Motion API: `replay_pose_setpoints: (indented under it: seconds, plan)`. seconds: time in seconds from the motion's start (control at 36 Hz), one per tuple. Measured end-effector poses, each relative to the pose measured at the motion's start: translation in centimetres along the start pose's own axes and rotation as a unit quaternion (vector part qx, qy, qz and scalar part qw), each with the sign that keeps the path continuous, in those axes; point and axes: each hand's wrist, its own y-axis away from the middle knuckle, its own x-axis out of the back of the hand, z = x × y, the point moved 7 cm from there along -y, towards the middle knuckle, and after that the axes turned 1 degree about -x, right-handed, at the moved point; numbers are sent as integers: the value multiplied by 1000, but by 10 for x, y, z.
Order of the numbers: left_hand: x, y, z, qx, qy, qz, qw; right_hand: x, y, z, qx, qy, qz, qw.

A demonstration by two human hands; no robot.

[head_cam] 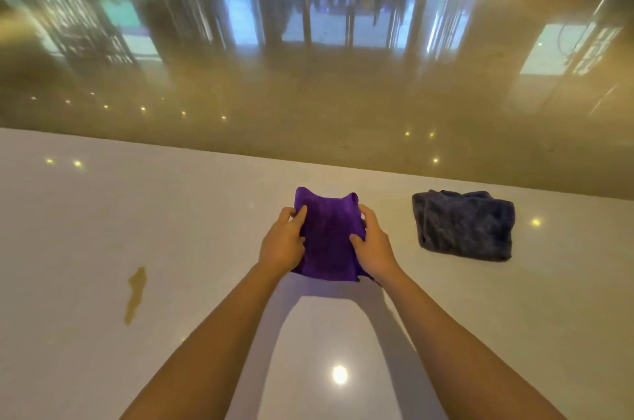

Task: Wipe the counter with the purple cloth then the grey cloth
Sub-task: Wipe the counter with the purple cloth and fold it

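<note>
The purple cloth point(327, 237) is held between both hands just above the white counter point(103, 213), near its middle. My left hand point(283, 243) grips the cloth's left edge, thumb on top. My right hand point(372, 246) grips its right edge. The cloth's two far corners stick up. A folded grey cloth point(465, 225) lies flat on the counter to the right, apart from my hands. A yellowish-brown streak of spilled liquid point(136, 292) lies on the counter to the left of my left forearm.
The counter's far edge runs from the left down toward the right, just beyond the cloths. Past it lies a glossy tan floor point(308, 76) with glass doors at the back. Ceiling lights reflect as bright spots on the counter.
</note>
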Motion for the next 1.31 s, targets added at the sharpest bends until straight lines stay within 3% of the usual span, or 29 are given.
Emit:
replay_pose_setpoints:
  seconds: [0.28, 0.69, 0.89, 1.08, 1.14, 1.19, 1.31]
  plan:
    - [50, 48, -73, 36, -39, 6, 999, -72, 33, -45, 45, 46, -56, 996]
    - [82, 57, -167, -29, -36, -54, 997, -176, 49, -76, 48, 204, 15, 978]
    - [81, 59, -185, -29, 20, -82, 996, -195, 56, -72, 7, 224, 43, 974]
    - [63, 59, -181, -71, 5, -91, 993, -196, 47, -54, -14, 253, 39, 967]
    - [59, 61, -181, -84, -6, -80, 993, -200, 46, -46, -32, 270, 25, 962]
    - [48, 62, -186, -75, -14, -124, 989, -207, 45, -35, -60, 293, -2, 954]
    - [40, 55, -205, -64, -105, -122, 985, -217, 44, -23, -67, 337, -30, 938]
